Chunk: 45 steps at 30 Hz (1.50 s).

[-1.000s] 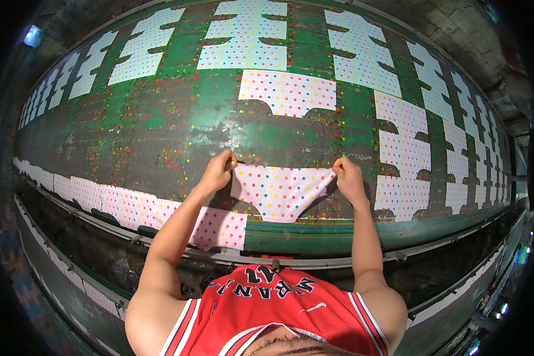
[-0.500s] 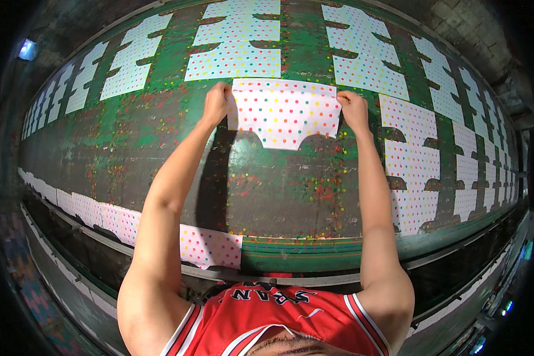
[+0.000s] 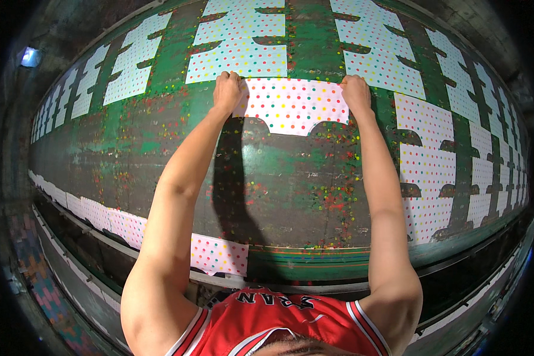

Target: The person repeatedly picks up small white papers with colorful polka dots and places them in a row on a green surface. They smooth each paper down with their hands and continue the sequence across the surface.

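Dim all round a long green table [image 3: 118,160], paint flecks everywhere; from my end, the dotted cloth [image 3: 296,104] sits near mid-table, directly btwn the two hands. Its long axis runs L to R, straight edge away from the wearer, notched edge toward them. L hand [image 3: 227,92] is pinched on the far L corner, R hand [image 3: 356,93] on the far R one; approx. equal reach, so neither's nearer. Far edge is just beside the white panel [image 3: 237,59] beyond; can't tell if they touch, nor if the cloth lies fully flat. Each hand hides its corner, most fingertips incl., & the L arm [image 3: 178,190] blocks part of the pink strip [image 3: 219,252] along the near edge. Outermost panels on the L [image 3: 64,98] are too small to make out.
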Each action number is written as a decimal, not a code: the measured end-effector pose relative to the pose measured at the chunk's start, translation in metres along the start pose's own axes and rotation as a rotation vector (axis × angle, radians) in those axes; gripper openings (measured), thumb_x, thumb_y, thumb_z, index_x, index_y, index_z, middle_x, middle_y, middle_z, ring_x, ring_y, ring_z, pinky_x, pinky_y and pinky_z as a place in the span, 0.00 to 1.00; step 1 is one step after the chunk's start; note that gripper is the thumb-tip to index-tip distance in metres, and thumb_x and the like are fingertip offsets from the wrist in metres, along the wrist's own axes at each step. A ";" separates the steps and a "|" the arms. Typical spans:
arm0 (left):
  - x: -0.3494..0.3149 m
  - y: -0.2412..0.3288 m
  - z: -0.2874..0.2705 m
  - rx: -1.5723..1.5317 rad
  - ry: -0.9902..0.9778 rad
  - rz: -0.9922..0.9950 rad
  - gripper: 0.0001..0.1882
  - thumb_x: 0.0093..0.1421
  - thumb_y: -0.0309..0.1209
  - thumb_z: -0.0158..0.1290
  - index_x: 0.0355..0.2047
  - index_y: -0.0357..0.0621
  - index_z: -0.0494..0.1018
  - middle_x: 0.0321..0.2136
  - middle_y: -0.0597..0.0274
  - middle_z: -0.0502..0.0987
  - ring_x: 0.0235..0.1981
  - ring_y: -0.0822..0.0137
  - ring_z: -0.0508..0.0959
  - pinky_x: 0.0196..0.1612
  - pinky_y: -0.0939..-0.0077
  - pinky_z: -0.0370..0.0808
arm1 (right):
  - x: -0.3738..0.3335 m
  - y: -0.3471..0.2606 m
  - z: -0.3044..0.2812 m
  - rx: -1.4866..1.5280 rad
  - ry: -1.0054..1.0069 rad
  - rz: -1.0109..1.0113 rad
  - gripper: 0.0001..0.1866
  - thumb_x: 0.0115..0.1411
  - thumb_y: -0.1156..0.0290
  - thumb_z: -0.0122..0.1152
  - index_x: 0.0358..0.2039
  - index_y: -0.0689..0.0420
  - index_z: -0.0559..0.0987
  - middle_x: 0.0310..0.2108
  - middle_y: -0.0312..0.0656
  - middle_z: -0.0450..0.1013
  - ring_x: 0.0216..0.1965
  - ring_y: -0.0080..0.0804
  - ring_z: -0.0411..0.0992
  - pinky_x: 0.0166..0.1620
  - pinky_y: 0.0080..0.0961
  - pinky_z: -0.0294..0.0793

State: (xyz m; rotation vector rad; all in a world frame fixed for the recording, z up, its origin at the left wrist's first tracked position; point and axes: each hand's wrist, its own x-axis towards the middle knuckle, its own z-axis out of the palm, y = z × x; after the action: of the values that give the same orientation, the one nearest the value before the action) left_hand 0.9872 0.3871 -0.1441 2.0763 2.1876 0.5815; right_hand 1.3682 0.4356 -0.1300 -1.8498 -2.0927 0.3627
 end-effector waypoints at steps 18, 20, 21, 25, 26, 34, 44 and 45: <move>-0.218 0.055 -0.179 -0.905 -0.034 -0.134 0.06 0.65 0.21 0.51 0.42 0.35 0.70 0.35 0.64 0.75 0.37 0.74 0.74 0.45 0.77 0.72 | -0.264 -0.073 -0.144 0.579 0.318 -0.088 0.08 0.63 0.77 0.59 0.41 0.62 0.72 0.31 0.48 0.76 0.32 0.40 0.76 0.36 0.32 0.74; -0.247 0.054 -0.202 -0.918 -0.034 -0.136 0.09 0.65 0.20 0.52 0.45 0.35 0.70 0.37 0.62 0.76 0.40 0.72 0.75 0.48 0.76 0.72 | -0.301 -0.081 -0.159 0.586 0.358 -0.031 0.08 0.64 0.77 0.58 0.43 0.61 0.72 0.33 0.47 0.76 0.34 0.38 0.77 0.38 0.31 0.74; -0.261 0.054 -0.213 -0.959 -0.006 -0.088 0.09 0.65 0.21 0.52 0.46 0.36 0.69 0.37 0.61 0.76 0.40 0.72 0.75 0.48 0.76 0.72 | -0.319 -0.084 -0.167 0.565 0.403 -0.071 0.09 0.65 0.77 0.57 0.45 0.60 0.71 0.33 0.45 0.76 0.35 0.34 0.76 0.39 0.28 0.75; -0.312 0.048 -0.251 -0.988 0.068 -0.017 0.12 0.65 0.19 0.51 0.48 0.37 0.67 0.38 0.62 0.75 0.41 0.72 0.75 0.48 0.78 0.72 | -0.376 -0.098 -0.194 0.562 0.465 -0.150 0.09 0.66 0.75 0.57 0.45 0.61 0.71 0.30 0.42 0.73 0.31 0.30 0.72 0.36 0.27 0.74; -0.323 0.048 -0.258 -1.013 0.097 -0.014 0.12 0.65 0.18 0.51 0.48 0.38 0.67 0.38 0.63 0.74 0.41 0.73 0.74 0.48 0.79 0.72 | -0.386 -0.102 -0.200 0.548 0.483 -0.182 0.09 0.66 0.75 0.57 0.45 0.61 0.71 0.30 0.42 0.73 0.31 0.30 0.72 0.36 0.27 0.73; -0.387 0.051 -0.271 -1.061 0.244 0.129 0.12 0.66 0.17 0.49 0.49 0.39 0.66 0.40 0.64 0.71 0.42 0.74 0.73 0.47 0.80 0.73 | -0.454 -0.121 -0.198 0.589 0.621 -0.149 0.08 0.69 0.72 0.54 0.45 0.61 0.71 0.33 0.41 0.73 0.32 0.28 0.71 0.38 0.25 0.72; -0.469 0.073 -0.201 -1.105 -0.151 -0.078 0.10 0.67 0.20 0.49 0.47 0.35 0.67 0.37 0.60 0.73 0.35 0.73 0.75 0.35 0.78 0.77 | -0.542 -0.060 -0.135 0.523 0.590 0.089 0.12 0.71 0.73 0.47 0.52 0.61 0.68 0.33 0.40 0.71 0.32 0.30 0.68 0.37 0.29 0.70; -0.473 0.075 -0.192 -1.052 -0.183 -0.103 0.09 0.67 0.20 0.49 0.47 0.35 0.67 0.37 0.59 0.74 0.35 0.72 0.75 0.35 0.77 0.77 | -0.546 -0.053 -0.132 0.476 0.548 0.092 0.14 0.70 0.73 0.49 0.54 0.59 0.68 0.32 0.43 0.72 0.32 0.35 0.71 0.37 0.31 0.71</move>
State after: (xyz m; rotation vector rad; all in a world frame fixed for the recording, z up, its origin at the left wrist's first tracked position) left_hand 1.0395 -0.1153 -0.0399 1.3536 1.3589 1.1390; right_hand 1.4320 -0.1155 -0.0282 -1.5391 -1.4136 0.2981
